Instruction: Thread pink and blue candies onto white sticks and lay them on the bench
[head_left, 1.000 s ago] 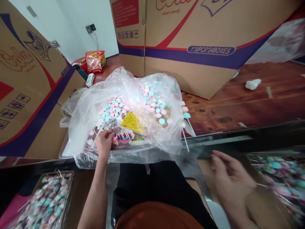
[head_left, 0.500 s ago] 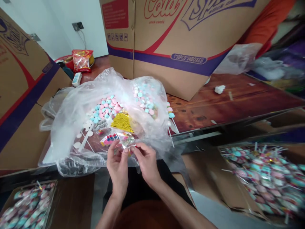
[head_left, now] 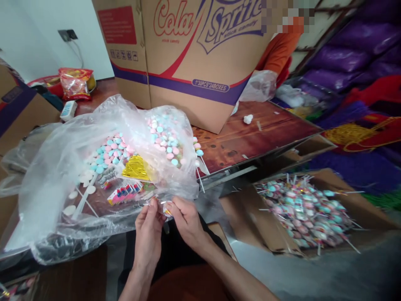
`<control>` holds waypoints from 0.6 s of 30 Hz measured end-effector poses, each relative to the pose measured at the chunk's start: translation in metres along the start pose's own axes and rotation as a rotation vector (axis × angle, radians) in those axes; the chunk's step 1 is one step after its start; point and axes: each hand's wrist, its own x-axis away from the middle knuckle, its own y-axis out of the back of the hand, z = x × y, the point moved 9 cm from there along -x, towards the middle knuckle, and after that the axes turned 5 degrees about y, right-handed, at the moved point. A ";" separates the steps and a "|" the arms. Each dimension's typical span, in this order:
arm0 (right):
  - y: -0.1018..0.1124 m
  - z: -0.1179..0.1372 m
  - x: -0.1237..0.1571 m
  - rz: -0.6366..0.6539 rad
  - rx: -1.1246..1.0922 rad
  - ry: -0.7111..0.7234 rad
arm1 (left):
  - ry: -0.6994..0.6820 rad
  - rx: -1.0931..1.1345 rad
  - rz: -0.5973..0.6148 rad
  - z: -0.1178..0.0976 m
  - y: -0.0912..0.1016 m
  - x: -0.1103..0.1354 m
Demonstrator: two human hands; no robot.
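My left hand (head_left: 148,234) and my right hand (head_left: 187,221) are close together at the table's front edge. Their fingers pinch a small clear wrapper (head_left: 167,208) with something yellow and white in it; its contents are partly hidden. Just beyond lie a bundle of gold twist ties (head_left: 136,167) and a stack of small colourful printed packets (head_left: 128,192). Pink and blue candies (head_left: 109,154) are heaped behind these, with more under a sheet of clear plastic (head_left: 119,110). White sticks with round discs (head_left: 84,192) rest at the left.
A large carton (head_left: 175,54) stands at the back of the wooden table (head_left: 233,144). At lower right, an open cardboard box (head_left: 250,215) holds many wrapped candies on sticks. A person's orange sleeve (head_left: 277,54) shows behind the carton. Purple bags (head_left: 341,58) are piled at right.
The view has swung right, so the table things sit further left and the right box shows more fully. Both hands still pinch the wrapper, with its yellow part now by my right fingers.
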 end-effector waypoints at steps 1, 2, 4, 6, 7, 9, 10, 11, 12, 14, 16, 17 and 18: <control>0.003 -0.001 0.000 0.023 0.012 0.013 | 0.015 0.006 0.000 0.000 -0.001 0.000; 0.006 -0.002 0.001 0.049 0.021 0.023 | 0.026 0.006 -0.005 0.000 -0.002 0.000; 0.012 -0.006 0.003 0.091 0.021 0.026 | 0.037 0.010 -0.032 -0.002 0.000 -0.002; 0.020 -0.013 0.006 0.075 -0.023 -0.035 | 0.040 0.030 -0.067 -0.002 0.003 -0.003; 0.023 -0.019 0.008 0.047 -0.071 -0.097 | 0.041 0.046 -0.079 -0.001 0.003 -0.003; 0.027 -0.030 0.012 -0.023 -0.194 -0.236 | 0.048 0.078 -0.086 0.003 0.002 -0.002; 0.028 -0.033 0.014 -0.052 -0.245 -0.286 | 0.054 0.091 -0.085 0.006 0.001 -0.002; 0.028 -0.033 0.014 -0.075 -0.278 -0.307 | 0.060 0.103 -0.078 0.008 -0.001 0.000; 0.028 -0.032 0.014 -0.097 -0.289 -0.302 | 0.065 0.113 -0.068 0.011 -0.004 0.001; 0.030 -0.026 0.011 -0.134 -0.267 -0.261 | 0.059 0.125 -0.043 0.013 -0.009 0.003; 0.034 -0.021 0.008 -0.160 -0.228 -0.219 | 0.025 0.123 -0.025 0.010 -0.013 0.004; 0.036 -0.019 0.006 -0.163 -0.205 -0.198 | 0.005 0.117 -0.023 0.008 -0.014 0.004; 0.038 -0.017 0.004 -0.158 -0.179 -0.174 | -0.009 0.107 -0.021 0.006 -0.015 0.003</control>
